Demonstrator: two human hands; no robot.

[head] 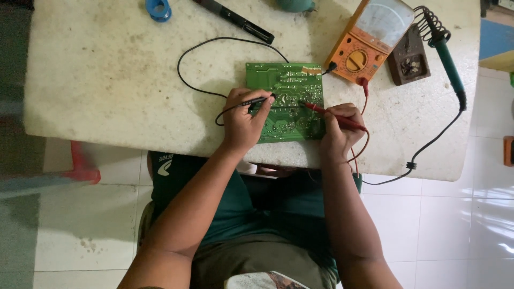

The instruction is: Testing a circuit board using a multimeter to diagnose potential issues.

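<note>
Circuit board, green, lies solder side up at the upper middle of the frame on our pale table. Our left hand pinches the black probe onto it; our right hand pinches the red probe. An orange multimeter sits just beside the board, upper right.
</note>
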